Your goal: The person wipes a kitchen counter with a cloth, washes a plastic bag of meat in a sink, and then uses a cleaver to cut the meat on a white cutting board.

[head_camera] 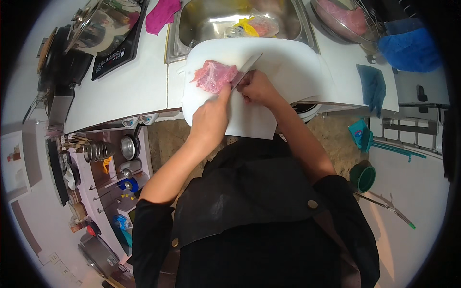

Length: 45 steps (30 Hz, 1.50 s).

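A piece of raw pink meat (213,76) with whitish membrane lies on the left half of a white cutting board (295,72). My right hand (260,89) is closed around the handle of a kitchen knife (248,67). The blade slants up to the right, along the meat's right edge. My left hand (212,117) reaches to the lower right edge of the meat, with a fingertip close to the blade. Its other fingers are curled under and partly hidden, so its hold on the meat cannot be told.
Behind the board is a steel sink (209,21) holding a plastic bag of meat (264,27). A wire strainer (371,30) with meat stands back right, near blue cloths (410,50). An induction cooktop (115,59) and glass-lidded pot (104,28) are at left.
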{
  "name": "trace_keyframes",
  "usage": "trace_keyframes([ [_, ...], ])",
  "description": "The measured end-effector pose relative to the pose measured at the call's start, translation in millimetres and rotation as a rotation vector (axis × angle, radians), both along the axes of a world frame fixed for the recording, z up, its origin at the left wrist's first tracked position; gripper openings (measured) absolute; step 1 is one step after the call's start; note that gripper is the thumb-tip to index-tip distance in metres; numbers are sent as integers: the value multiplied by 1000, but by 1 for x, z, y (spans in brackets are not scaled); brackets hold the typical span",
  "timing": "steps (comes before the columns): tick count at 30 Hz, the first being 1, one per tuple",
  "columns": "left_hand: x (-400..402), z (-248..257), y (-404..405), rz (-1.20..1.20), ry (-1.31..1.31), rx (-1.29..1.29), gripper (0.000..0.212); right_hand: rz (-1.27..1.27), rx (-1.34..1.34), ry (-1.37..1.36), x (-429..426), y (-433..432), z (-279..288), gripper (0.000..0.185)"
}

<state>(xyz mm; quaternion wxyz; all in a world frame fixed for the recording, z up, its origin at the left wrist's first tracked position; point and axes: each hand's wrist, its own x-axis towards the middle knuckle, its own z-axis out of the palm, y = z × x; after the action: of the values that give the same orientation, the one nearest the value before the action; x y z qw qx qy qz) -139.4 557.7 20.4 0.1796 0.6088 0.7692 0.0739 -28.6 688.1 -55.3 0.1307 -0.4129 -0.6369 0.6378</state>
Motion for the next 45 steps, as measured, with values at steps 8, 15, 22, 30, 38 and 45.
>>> trace_keyframes([
  [8, -15, 3, -30, 12, -9, 22, 54, 31, 33, 20, 3, 5, -7, 13],
  [15, -51, 1, -54, 138, -259, -4, 52, -34, 122, -4, 3, -8, 5, 12],
  [22, -62, -12, -39, 496, -1011, -6, 41, -264, 366, 316, -6, -18, -6, 11],
  [30, -59, -1, -32, 336, -736, -4, 42, -268, -30, 376, -3, -13, -10, 13],
  [38, -35, 12, -32, 134, -268, 158, 65, -75, 769, -9, -1, -32, -3, 15],
  [45, -24, 24, -39, 41, -170, 130, 68, -255, 936, 12, -5, -41, -20, 19],
])
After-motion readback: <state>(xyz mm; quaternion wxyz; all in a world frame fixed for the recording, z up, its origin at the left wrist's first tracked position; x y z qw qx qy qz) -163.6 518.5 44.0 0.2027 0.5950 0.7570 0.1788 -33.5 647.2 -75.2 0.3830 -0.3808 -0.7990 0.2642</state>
